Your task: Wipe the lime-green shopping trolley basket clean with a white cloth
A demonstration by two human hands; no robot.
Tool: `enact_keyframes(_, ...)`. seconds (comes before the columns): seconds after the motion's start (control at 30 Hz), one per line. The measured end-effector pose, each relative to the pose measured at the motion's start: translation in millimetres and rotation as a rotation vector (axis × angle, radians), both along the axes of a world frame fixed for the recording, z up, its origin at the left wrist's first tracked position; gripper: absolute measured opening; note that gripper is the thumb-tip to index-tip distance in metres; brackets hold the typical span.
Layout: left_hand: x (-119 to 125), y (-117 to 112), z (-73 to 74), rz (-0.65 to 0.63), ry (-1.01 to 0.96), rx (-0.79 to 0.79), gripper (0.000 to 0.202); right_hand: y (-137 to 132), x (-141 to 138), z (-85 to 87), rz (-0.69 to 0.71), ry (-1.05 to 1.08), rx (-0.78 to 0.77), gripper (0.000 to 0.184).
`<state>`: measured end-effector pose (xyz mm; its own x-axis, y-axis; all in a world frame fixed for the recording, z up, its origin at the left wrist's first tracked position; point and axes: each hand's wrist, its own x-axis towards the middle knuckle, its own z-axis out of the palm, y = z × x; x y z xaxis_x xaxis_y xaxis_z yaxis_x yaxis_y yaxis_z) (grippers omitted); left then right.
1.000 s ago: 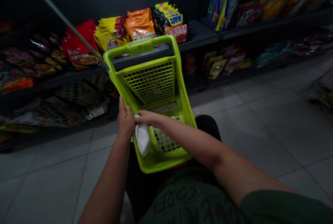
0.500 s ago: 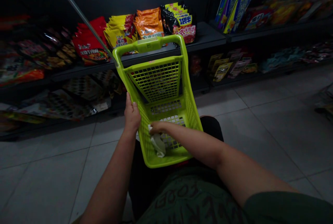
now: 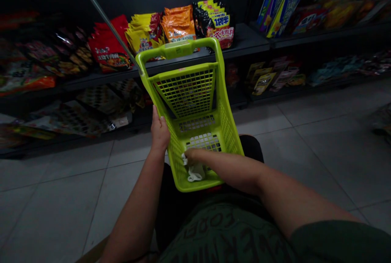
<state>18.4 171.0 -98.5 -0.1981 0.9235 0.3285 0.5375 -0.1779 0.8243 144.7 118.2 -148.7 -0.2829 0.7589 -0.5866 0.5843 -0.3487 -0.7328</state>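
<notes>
Two hands are at a lime-green plastic shopping basket [image 3: 177, 49]: the left hand [image 3: 159, 129] stands open, its fingers pointing up and its palm against the outside of the basket's left wall; the right hand [image 3: 193, 156] reaches over the near edge, its fingers curled down at a crumpled white cloth [image 3: 195, 172]; whether they grip it or only touch it, the view does not show. That cloth lies inside the basket, toward its near left corner, on the grid floor; the basket tilts away from the person, its far handle bar raised, and a thin metal pole [image 3: 104, 18] runs up and away from the bar's left end. Beyond the bar, on a dark shelf [image 3: 247, 38], stand red snack packets [image 3: 110, 47], yellow snack packets [image 3: 142, 32] and orange snack packets [image 3: 179, 24]; blue packets [image 3: 284, 4] stand upright on a shelf further right; pale floor tiles [image 3: 51, 214] spread below.
</notes>
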Motion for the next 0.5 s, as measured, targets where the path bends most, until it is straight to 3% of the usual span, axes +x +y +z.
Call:
enact_keyframes(0.1,1.0,-1.3,1.3,0.001,0.015,-0.006,0.062,1.7,0.2,5.1,0.180,-0.012,-0.115,0.025)
enact_keyframes(0.2,-1.2,0.1,0.7,0.006,0.008,-0.010,0.062,11.4,3.7,27.3,0.269,0.049,-0.128,0.018)
enact_keyframes(0.37,-9.0,6.9,-2.4,0.016,0.002,0.008,0.062,12.2,9.6,65.6,0.250,0.396,0.057,0.013)
enact_keyframes(0.43,-11.4,8.8,-3.3,0.011,0.005,-0.003,0.063,3.7,10.5,66.2,0.268,0.318,0.142,0.015)
enact_keyframes(0.5,-12.1,9.5,-4.0,0.008,0.015,-0.018,0.063,-8.1,10.6,57.3,0.312,0.145,0.120,0.017)
